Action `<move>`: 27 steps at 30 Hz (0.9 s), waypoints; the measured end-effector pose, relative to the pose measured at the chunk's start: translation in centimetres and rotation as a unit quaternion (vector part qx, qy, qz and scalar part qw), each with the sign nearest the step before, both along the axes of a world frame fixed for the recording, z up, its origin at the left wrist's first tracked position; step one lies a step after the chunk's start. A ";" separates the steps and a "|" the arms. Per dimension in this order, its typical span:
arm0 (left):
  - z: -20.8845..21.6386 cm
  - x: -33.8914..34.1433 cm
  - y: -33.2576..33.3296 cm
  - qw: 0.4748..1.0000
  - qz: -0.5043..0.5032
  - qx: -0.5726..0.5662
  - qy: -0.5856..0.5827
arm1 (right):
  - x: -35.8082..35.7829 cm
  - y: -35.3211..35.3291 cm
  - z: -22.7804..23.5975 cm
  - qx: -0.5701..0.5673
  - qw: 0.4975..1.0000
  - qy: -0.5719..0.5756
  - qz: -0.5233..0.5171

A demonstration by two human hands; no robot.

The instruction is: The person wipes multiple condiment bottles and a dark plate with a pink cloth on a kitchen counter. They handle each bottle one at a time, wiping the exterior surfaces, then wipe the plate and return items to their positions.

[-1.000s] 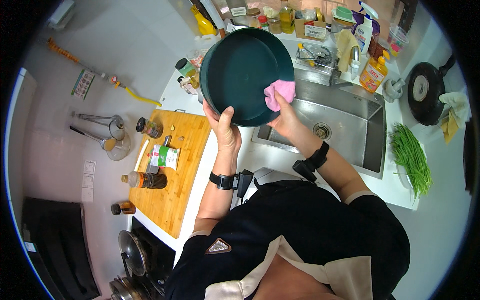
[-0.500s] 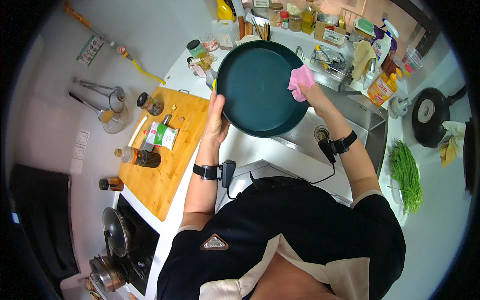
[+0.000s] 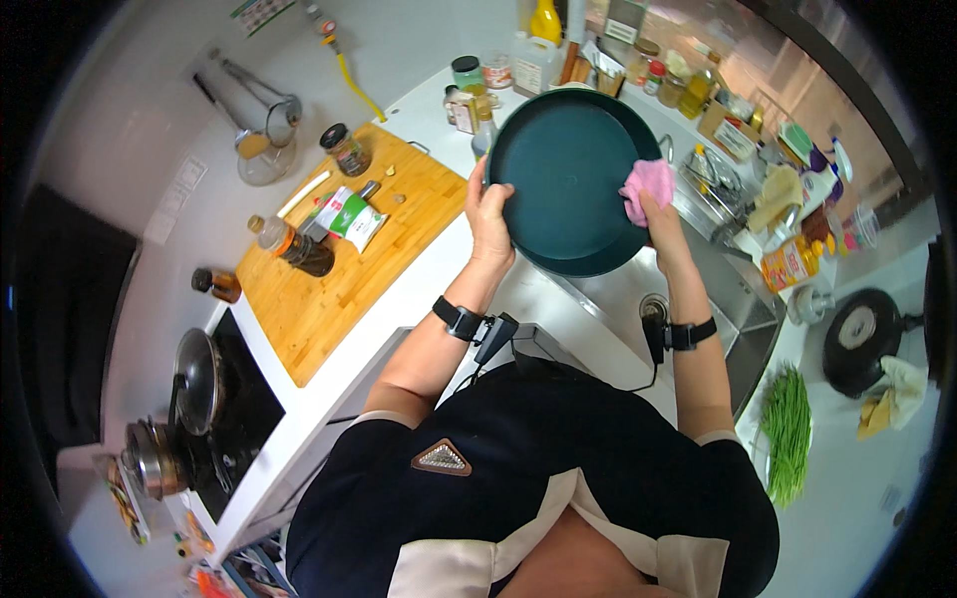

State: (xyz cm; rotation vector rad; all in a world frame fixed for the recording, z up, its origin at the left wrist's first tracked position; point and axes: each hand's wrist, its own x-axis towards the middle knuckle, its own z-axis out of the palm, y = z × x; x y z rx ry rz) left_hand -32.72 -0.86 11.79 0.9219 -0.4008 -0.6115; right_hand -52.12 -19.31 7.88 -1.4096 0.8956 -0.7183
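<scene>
A round, dark green frying pan [image 3: 568, 179] is held up in front of me, its inside facing me. My left hand [image 3: 489, 214] grips the pan's left rim, with the thumb over the inner edge. In my right hand [image 3: 663, 219] is a bunched pink cloth [image 3: 648, 189], pressed against the pan's right rim. The fingers behind the pan are hidden. Below and to the right of the pan lies a steel sink [image 3: 743, 299], partly covered by the pan and my right arm.
On the left, a wooden cutting board [image 3: 349, 289] carries a dark bottle [image 3: 294, 247], a jar [image 3: 345, 149] and a green-white packet [image 3: 351, 219]. A black cooktop [image 3: 244, 419] is at lower left. Green stalks [image 3: 788, 434] lie right of the sink. Bottles and jars line the back.
The view has turned, and the pan now appears farther right, with both hands still on it. The cloth stays at the pan's right rim.
</scene>
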 end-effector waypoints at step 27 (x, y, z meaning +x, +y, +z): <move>-5.6 12.5 13.1 0.947 0.140 0.004 0.288 | 10.1 12.6 -0.5 -0.083 0.957 0.013 0.278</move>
